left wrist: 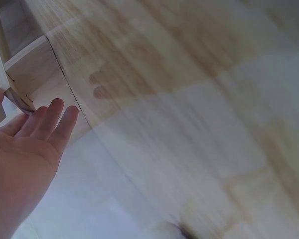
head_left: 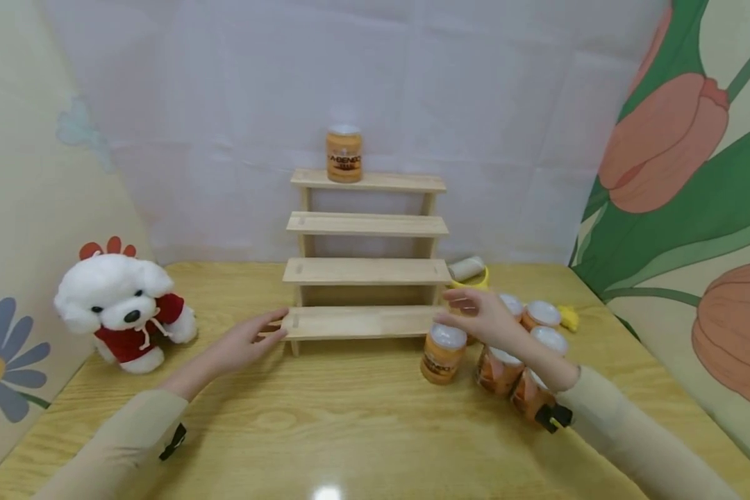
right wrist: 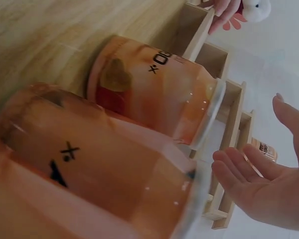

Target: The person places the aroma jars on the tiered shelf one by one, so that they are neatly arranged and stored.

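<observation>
A four-tier wooden display stand (head_left: 366, 271) stands on the table. My left hand (head_left: 246, 342) is at the left end of its lowest board, with the board's end (left wrist: 21, 102) between thumb and fingers in the left wrist view. My right hand (head_left: 490, 321) hovers by the board's right end, above the orange canisters, its thumb apart from the fingers and nothing held. One orange canister (head_left: 443, 355) with a clear lid stands in front of the stand's right end. Another canister (head_left: 344, 154) sits on the top board, left of centre.
Several more orange canisters (head_left: 498, 369) cluster at the right, partly behind my right arm. Behind them lie a pale roll (head_left: 467, 269), a yellow ring-shaped thing (head_left: 482, 281) and a small yellow object (head_left: 569, 318). A white plush dog (head_left: 123, 305) in red sits at the left.
</observation>
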Motion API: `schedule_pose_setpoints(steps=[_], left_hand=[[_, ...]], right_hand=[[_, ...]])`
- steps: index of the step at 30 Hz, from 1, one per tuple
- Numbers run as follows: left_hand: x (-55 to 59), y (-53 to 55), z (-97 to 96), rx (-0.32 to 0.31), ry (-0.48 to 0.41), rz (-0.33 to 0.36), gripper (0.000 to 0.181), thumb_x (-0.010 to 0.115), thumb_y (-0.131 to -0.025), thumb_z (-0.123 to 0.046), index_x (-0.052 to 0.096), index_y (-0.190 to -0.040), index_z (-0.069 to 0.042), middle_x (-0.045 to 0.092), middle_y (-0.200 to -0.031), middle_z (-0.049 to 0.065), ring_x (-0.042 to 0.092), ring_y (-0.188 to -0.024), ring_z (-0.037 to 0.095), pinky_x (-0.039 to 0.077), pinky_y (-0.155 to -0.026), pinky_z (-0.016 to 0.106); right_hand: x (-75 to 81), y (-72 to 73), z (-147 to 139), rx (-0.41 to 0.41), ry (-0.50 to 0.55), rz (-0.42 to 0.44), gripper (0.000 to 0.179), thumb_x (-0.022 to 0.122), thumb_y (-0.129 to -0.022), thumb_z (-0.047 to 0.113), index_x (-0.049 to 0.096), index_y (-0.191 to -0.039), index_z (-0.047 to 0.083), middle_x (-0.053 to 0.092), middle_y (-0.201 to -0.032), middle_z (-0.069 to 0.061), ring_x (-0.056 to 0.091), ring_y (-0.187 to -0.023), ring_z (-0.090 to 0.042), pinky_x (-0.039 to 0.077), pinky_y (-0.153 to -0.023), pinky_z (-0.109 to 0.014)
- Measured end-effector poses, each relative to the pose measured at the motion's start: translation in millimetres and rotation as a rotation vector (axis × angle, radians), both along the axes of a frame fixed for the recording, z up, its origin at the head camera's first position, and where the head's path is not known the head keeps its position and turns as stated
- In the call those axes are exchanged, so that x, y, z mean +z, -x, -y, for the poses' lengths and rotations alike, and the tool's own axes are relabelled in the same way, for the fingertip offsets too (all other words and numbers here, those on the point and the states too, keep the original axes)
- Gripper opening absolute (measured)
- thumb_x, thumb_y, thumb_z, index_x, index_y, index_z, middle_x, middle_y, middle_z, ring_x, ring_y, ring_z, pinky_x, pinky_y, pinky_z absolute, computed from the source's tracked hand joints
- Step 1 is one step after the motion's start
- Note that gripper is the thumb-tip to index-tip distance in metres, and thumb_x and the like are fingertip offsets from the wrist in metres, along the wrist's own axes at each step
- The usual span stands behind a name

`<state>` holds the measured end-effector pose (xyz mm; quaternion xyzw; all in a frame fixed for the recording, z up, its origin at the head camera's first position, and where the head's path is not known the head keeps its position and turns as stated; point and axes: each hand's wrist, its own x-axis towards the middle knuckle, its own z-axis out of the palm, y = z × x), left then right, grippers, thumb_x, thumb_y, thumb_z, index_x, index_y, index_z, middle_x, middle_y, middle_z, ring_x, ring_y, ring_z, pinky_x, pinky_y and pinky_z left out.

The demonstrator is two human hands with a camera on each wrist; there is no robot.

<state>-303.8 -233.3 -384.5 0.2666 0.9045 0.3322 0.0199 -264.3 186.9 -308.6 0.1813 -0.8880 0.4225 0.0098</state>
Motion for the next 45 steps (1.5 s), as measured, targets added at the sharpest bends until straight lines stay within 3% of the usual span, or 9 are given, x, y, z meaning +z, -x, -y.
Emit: schedule_pose_setpoints(steps=[7, 14, 19, 28, 36, 45], left_hand=[[0.7, -0.8, 0.6, -0.003, 0.004, -0.024, 0.055, 0.045, -0.101, -0.027, 0.032, -0.142, 0.008, 0.035, -0.144, 0.029, 0.049, -0.121, 0.044, 0.045, -0.096, 0.054], [0.3, -1.9, 0.2, -0.001, -0.005, -0.023, 0.055, 0.046, -0.100, -0.025, 0.033, -0.141, 0.009, 0.035, -0.143, 0.030, 0.048, -0.120, 0.045, 0.046, -0.096, 0.053], [-1.6, -1.5, -0.2, -0.002, 0.001, -0.030, 0.055, 0.045, -0.101, -0.026, 0.033, -0.142, 0.008, 0.035, -0.143, 0.030, 0.049, -0.120, 0.044, 0.046, -0.095, 0.053], [-1.0, -1.7, -0.4, 0.021, -0.001, -0.013, 0.057, 0.044, -0.101, -0.031, 0.032, -0.143, 0.006, 0.035, -0.144, 0.029, 0.048, -0.121, 0.044, 0.044, -0.097, 0.055], [-1.5, -1.8, 0.1, 0.026, 0.008, -0.032, 0.056, 0.045, -0.100, -0.029, 0.034, -0.142, 0.006, 0.036, -0.143, 0.030, 0.050, -0.120, 0.044, 0.045, -0.095, 0.054], [-1.2, -1.0, -1.1, 0.031, 0.010, -0.017, 0.058, 0.044, -0.101, -0.032, 0.032, -0.143, 0.005, 0.036, -0.144, 0.029, 0.049, -0.121, 0.043, 0.045, -0.096, 0.054]], right_hand=[[-14.7, -4.5, -1, 0.006, 0.002, 0.054, 0.059, 0.070, -0.085, 0.031, 0.052, -0.130, -0.002, 0.054, -0.130, -0.020, 0.055, -0.117, -0.034, 0.048, -0.097, -0.045], [-25.1, -3.9, -2, 0.007, -0.194, -0.067, 0.061, 0.073, -0.081, 0.034, 0.057, -0.124, -0.006, 0.062, -0.121, -0.018, 0.061, -0.106, -0.030, 0.052, -0.089, -0.042], [-25.5, -5.1, -1, 0.026, -0.252, -0.089, 0.057, 0.073, -0.082, 0.031, 0.058, -0.123, -0.005, 0.062, -0.119, -0.018, 0.060, -0.106, -0.029, 0.051, -0.088, -0.043], [-25.7, -7.3, 2, 0.123, -0.249, -0.070, 0.051, 0.067, -0.087, 0.020, 0.053, -0.130, -0.003, 0.050, -0.131, -0.025, 0.054, -0.112, -0.034, 0.049, -0.090, -0.044], [-34.2, -7.7, 3, 0.214, -0.200, -0.082, 0.051, 0.065, -0.088, 0.014, 0.049, -0.134, -0.002, 0.047, -0.134, -0.021, 0.050, -0.119, -0.034, 0.044, -0.096, -0.047], [-41.5, -17.0, 8, 0.005, -0.131, 0.082, 0.094, 0.076, -0.077, 0.039, 0.028, -0.144, -0.006, 0.042, -0.141, -0.024, 0.045, -0.126, -0.035, 0.041, -0.102, -0.049]])
